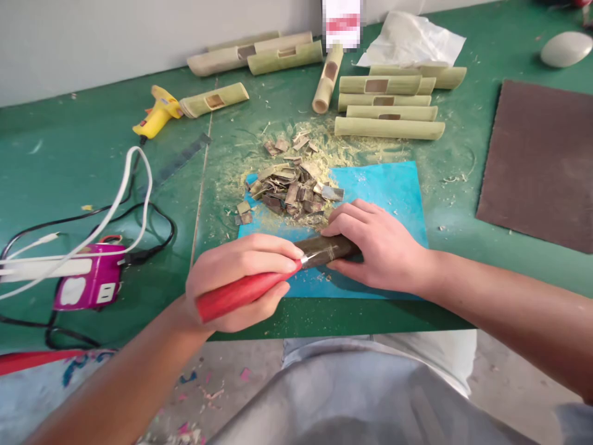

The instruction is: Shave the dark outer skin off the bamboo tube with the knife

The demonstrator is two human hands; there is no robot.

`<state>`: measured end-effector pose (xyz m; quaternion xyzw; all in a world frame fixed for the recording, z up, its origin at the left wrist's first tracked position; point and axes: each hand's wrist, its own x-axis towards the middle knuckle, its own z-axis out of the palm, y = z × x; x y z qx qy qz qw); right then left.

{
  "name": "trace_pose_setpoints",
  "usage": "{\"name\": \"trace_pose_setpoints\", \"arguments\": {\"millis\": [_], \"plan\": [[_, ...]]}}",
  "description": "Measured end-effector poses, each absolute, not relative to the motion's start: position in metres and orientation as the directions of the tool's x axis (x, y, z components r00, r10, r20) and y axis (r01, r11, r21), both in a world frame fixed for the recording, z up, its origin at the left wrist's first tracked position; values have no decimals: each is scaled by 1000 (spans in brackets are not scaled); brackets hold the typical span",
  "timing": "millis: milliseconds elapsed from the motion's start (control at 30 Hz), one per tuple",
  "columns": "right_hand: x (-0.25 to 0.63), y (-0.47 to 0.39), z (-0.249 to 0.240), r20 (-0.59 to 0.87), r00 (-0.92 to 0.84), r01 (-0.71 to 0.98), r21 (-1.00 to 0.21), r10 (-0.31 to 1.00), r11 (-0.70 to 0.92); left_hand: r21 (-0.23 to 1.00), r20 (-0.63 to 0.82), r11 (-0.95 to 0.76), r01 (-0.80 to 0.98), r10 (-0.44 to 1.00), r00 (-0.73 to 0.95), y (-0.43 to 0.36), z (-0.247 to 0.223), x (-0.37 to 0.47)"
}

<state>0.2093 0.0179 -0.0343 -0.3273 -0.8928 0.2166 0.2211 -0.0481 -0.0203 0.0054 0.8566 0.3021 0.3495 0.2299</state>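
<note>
My left hand (245, 272) is closed around the red handle of a carving knife (252, 289), its metal tip resting on a dark bamboo tube (319, 250). Pale cut lines show on the tube near the blade. My right hand (377, 247) grips the tube's right end, thumb on the near side and fingers over the far side. Under both lies a blue sheet (380, 185). Just beyond the tube sits a heap of bamboo chips (291, 188) amid pale sawdust.
Several notched bamboo tubes (389, 127) lie at the back. A yellow glue gun (160, 114) and a purple power strip (90, 275) with tangled cables are on the left. On the right are a brown mat (537, 164) and a white oval object (566, 49).
</note>
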Motion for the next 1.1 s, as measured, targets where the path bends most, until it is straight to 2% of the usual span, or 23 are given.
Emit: {"name": "trace_pose_setpoints", "arguments": {"millis": [267,400,633,900,1000,1100], "plan": [[210,18,-35,244,-699,489,-523,672,698,618,455,-717,322,660,598,-3,30,-16],[210,19,-36,273,-694,470,-530,666,706,575,423,-725,379,660,621,4,32,-5],[209,20,-38,347,-676,447,-508,650,736,677,352,-679,284,638,685,22,36,14],[211,24,-38,291,-695,448,-540,658,712,732,338,-607,309,718,609,28,22,11],[211,23,-36,261,-699,446,-569,666,691,667,344,-650,365,703,623,23,15,1],[211,22,-34,251,-697,445,-584,672,679,583,370,-652,485,745,555,12,13,-12]]}}
